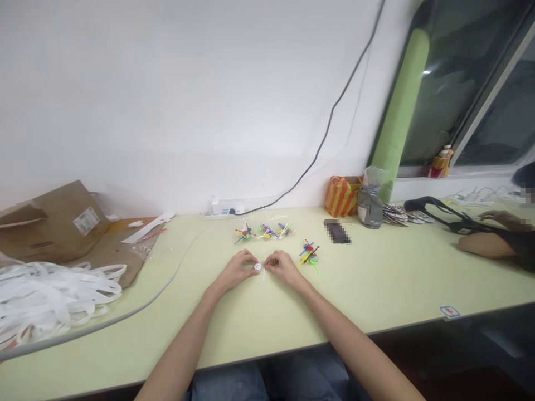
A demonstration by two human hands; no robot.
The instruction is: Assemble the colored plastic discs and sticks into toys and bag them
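Observation:
In the head view, my left hand pinches a small white round disc between thumb and fingers. Just to its right, a thin white stick stands between the two hands. My right hand is closed at the fingertips on this stick, close beside the disc. Beyond the hands lie small clusters of coloured plastic pieces with thin sticks, some apparently in clear bags. One more multicoloured cluster rests to the right of my right hand.
A phone lies behind the right-hand cluster. Along the wall stand a power strip, a striped bag and a grey bag. White strapping, cardboard and a grey cable occupy the left. Another person's arm rests at right.

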